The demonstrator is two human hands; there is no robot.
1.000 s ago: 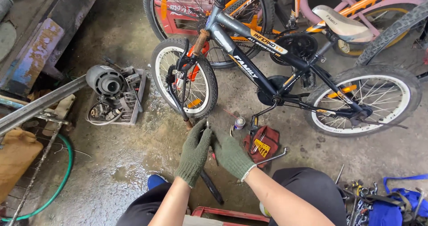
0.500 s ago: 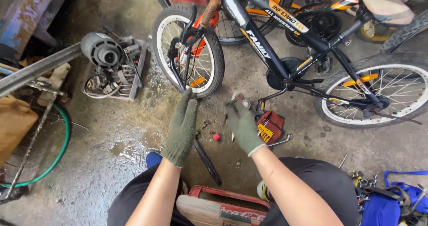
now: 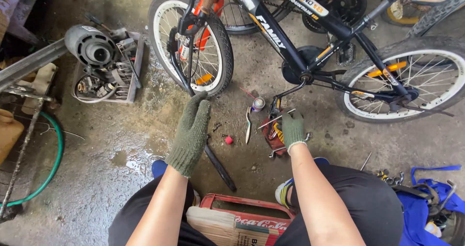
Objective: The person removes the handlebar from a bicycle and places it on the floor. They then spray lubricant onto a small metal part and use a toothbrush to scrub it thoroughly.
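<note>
I sit on a red crate (image 3: 219, 202) facing a small black bicycle (image 3: 274, 31) that stands on the concrete floor. My left hand (image 3: 191, 129), in a green knit glove, hovers flat with its fingers stretched out, just below the front wheel (image 3: 224, 58) and holding nothing. My right hand (image 3: 292, 128), also gloved, reaches down onto a red tool pouch (image 3: 271, 134) with wrenches beside the kickstand; its fingers curl over the tools, and a grip cannot be made out. Between my hands lie a small spray can (image 3: 258, 104), a pale flat lever (image 3: 248, 125) and a red cap (image 3: 228, 140).
A black bar (image 3: 218, 163) lies on the floor under my left forearm. A tray of motor parts (image 3: 104, 66) sits at the left, with a green hose (image 3: 53, 154) below it. The rear wheel (image 3: 411, 81) is on the right; blue cloth with loose tools (image 3: 426, 192) lies by my right knee.
My hands were together over the floor and have parted. The left rose, open, toward the front wheel. The right dropped onto the red pouch. The view has tilted down.
</note>
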